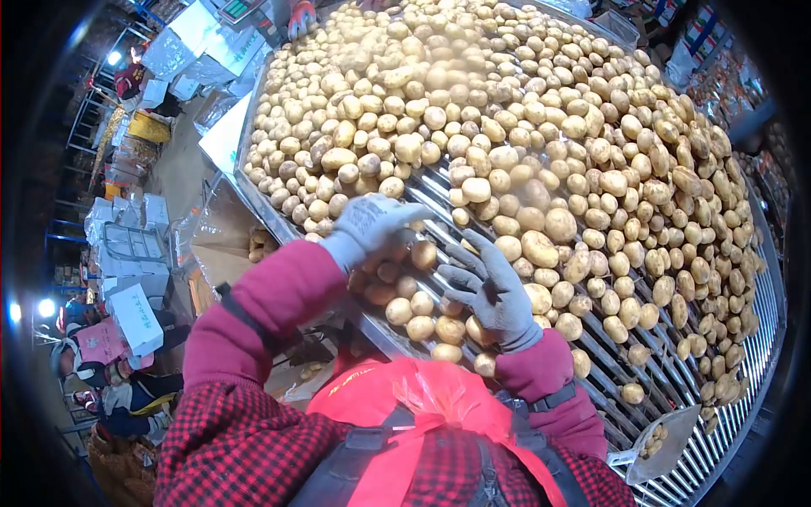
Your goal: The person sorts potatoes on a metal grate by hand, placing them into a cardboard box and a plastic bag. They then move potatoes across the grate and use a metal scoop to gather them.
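Note:
Potatoes lie in a thick heap over a slatted metal sorting table. My left hand, in a grey glove, is over potatoes at the near left edge, with its visible fingers stretched to the right and its fingertips partly hidden. My right hand, also gloved in grey, is just across from it, fingers spread and pointing left above the slats. Between and below the hands sits a small group of potatoes by the table's near rim. Neither hand visibly grips a potato.
A metal scoop with a few small potatoes rests on the slats at lower right. Left of the table stands an open cardboard box. White cartons and other people are farther left. Another person's gloved hand is at the far edge.

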`<state>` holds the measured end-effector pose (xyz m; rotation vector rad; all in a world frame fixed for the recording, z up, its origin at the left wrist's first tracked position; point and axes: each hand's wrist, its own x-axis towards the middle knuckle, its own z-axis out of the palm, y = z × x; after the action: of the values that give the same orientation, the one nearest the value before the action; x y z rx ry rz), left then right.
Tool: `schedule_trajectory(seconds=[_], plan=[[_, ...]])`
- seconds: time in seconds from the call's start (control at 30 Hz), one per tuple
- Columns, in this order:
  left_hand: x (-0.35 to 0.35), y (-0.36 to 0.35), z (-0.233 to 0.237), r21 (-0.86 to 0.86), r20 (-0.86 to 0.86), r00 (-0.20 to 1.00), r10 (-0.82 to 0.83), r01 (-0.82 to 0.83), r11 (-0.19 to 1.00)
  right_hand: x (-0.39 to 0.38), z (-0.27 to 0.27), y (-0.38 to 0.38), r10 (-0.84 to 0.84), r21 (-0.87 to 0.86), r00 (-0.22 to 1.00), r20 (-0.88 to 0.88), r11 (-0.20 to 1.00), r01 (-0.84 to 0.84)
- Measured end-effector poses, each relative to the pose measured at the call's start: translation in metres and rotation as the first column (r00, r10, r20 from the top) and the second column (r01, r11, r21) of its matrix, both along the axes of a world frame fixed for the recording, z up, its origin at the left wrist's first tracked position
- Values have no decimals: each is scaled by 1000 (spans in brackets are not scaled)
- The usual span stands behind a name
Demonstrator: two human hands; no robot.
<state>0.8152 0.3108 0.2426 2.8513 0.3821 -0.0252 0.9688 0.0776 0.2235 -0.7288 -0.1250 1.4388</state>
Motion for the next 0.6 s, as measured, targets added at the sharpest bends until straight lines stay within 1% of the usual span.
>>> schedule_trajectory(seconds=[0.03,0.07,0.1,0.13,0.17,0.2,0.23,0.27,0.3,0.33,0.37,0.4,0.43,0.47,0.5,0.57,0.6], plan=[[10,-15,5,-107,100,995,8,3,994,1,8,-1,-14,10,999,-37,1000,15],[16,-31,13,-168,176,984,-11,41,985,3,1,-2,-22,117,988,-152,992,40],[25,-44,35,-224,243,965,-94,150,963,-2,-16,-1,-17,115,988,-151,993,35],[31,-51,37,-190,296,948,-119,181,965,-9,-38,-1,-106,117,991,81,988,97],[36,-53,36,-153,345,927,-146,210,966,-14,-50,2,-191,135,932,307,978,156],[36,-43,31,-232,340,934,-115,202,951,-10,8,1,-163,152,932,323,981,119],[42,-36,34,-160,402,914,-62,137,978,-4,6,2,-164,147,934,319,982,122],[47,-21,29,-128,388,922,-9,64,990,6,3,-1,-70,102,993,93,993,60],[51,-5,21,-94,376,926,43,-8,996,11,0,-3,19,72,990,-141,997,-8],[55,7,11,9,367,925,95,-106,994,9,-1,-3,20,103,994,-105,995,-9],[58,19,-2,114,365,919,149,-203,972,8,0,-3,18,96,994,-105,995,-7],[62,33,-19,91,264,942,206,-237,967,7,4,-2,25,83,997,71,996,-31],[65,41,-22,60,188,962,197,-211,976,7,5,-2,36,66,969,245,996,-54],[67,41,-27,39,153,968,200,-208,977,8,-8,-1,36,80,999,20,996,-38],[69,35,-25,15,116,973,201,-204,979,9,-9,-1,35,71,999,20,997,-36],[56,27,-29,-17,145,979,145,-144,989,10,-10,-2,47,95,995,-90,995,-38],[51,31,-29,-75,171,981,91,-79,994,13,-12,-1,72,87,988,-139,994,-60]])
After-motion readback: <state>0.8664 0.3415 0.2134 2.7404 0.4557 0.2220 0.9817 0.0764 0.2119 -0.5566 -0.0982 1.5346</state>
